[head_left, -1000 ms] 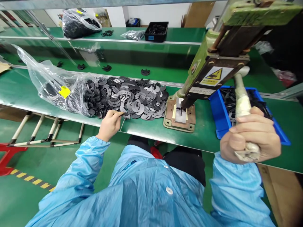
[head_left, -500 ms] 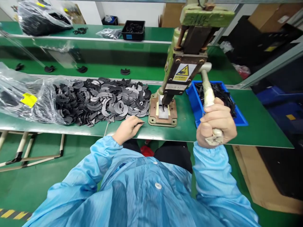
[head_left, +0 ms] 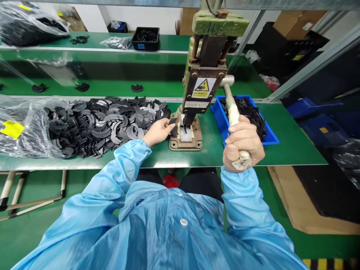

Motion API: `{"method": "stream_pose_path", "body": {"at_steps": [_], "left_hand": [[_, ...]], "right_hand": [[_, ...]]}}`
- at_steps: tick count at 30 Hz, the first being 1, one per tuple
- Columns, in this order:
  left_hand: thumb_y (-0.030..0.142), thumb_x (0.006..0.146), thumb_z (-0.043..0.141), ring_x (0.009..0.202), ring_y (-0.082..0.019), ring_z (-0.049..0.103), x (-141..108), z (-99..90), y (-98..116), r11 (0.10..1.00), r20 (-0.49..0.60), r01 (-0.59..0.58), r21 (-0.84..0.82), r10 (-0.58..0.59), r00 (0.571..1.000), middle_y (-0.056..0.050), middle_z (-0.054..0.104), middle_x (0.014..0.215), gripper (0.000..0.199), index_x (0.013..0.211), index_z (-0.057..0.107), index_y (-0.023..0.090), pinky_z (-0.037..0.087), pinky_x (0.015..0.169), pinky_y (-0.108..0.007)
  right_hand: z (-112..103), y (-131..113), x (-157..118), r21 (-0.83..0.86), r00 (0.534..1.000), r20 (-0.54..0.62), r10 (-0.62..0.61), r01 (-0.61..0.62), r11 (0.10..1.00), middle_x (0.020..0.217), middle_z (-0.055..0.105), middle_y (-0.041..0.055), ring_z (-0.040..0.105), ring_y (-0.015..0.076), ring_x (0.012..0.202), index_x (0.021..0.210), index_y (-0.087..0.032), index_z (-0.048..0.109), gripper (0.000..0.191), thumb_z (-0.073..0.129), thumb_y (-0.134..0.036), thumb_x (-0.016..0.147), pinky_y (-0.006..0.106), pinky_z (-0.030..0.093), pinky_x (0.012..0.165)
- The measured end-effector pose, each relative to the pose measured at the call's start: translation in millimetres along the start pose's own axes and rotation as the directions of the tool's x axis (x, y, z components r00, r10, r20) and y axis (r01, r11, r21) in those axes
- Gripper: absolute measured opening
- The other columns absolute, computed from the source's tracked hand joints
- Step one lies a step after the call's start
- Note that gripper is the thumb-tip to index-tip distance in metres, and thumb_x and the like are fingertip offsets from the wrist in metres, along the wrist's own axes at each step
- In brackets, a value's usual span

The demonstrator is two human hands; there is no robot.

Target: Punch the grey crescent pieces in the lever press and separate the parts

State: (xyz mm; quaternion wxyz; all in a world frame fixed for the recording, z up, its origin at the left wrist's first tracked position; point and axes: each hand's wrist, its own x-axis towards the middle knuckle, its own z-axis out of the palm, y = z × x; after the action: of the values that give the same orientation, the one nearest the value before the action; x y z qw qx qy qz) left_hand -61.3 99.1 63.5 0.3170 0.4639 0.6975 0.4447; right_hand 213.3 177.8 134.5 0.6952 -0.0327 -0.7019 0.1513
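Your left hand (head_left: 159,131) pinches one dark curved piece (head_left: 173,127), which projects rightward from the fingertips over the left margin of the press base (head_left: 197,131); its long axis appears to run front to back. The pale plate (head_left: 186,135) lies just right of the piece, your left hand being the nearer. Your right hand (head_left: 243,146) wraps the lever handle (head_left: 233,109), near the blue bin (head_left: 219,118). Relative to half a second earlier, the piece overlaps the base instead of sitting short of it; the right-hand grip is unchanged.
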Motion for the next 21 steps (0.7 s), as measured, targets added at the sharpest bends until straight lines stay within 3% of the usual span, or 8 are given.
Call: {"method": "stream_pose_path", "body": {"at_steps": [6,13,21], "left_hand": [[0.039,0.1,0.074,0.065,-0.017,0.07,28.2,13.8,5.6,0.997,0.073,0.018,0.074,-0.023,0.997,0.0,0.07,0.071,0.024,0.091,0.062,0.021,0.049,0.06,-0.026],[0.034,0.096,0.082,0.056,-0.012,0.068,35.5,2.2,12.7,0.992,0.145,0.09,-0.085,-0.077,0.986,0.0,0.071,0.079,0.026,0.091,0.063,0.018,0.049,0.056,-0.023],[0.031,0.094,0.085,0.052,-0.011,0.066,37.4,6.8,9.1,0.989,0.182,0.113,-0.096,-0.094,0.979,0.002,0.067,0.069,0.028,0.085,0.062,0.017,0.048,0.051,-0.021]], "right_hand": [[-4.7,-1.1,0.1,0.001,0.999,0.045,0.005,-0.005,1.0,0.071,0.062,-0.0058,0.071,0.0168,0.09,0.074,-0.024,0.053,0.029,0.073,-0.036,0.092,0.063,0.058,0.113],[-4.8,-1.0,0.0,0.008,0.999,0.045,0.007,-0.007,1.0,0.071,0.062,-0.0053,0.071,0.0178,0.089,0.074,-0.025,0.054,0.028,0.071,-0.038,0.092,0.064,0.058,0.113],[-6.9,-2.0,0.1,-0.016,0.998,0.052,0.03,-0.029,0.999,0.069,0.063,-0.0057,0.071,0.0179,0.088,0.074,-0.025,0.054,0.028,0.07,-0.04,0.092,0.064,0.059,0.111]]}}
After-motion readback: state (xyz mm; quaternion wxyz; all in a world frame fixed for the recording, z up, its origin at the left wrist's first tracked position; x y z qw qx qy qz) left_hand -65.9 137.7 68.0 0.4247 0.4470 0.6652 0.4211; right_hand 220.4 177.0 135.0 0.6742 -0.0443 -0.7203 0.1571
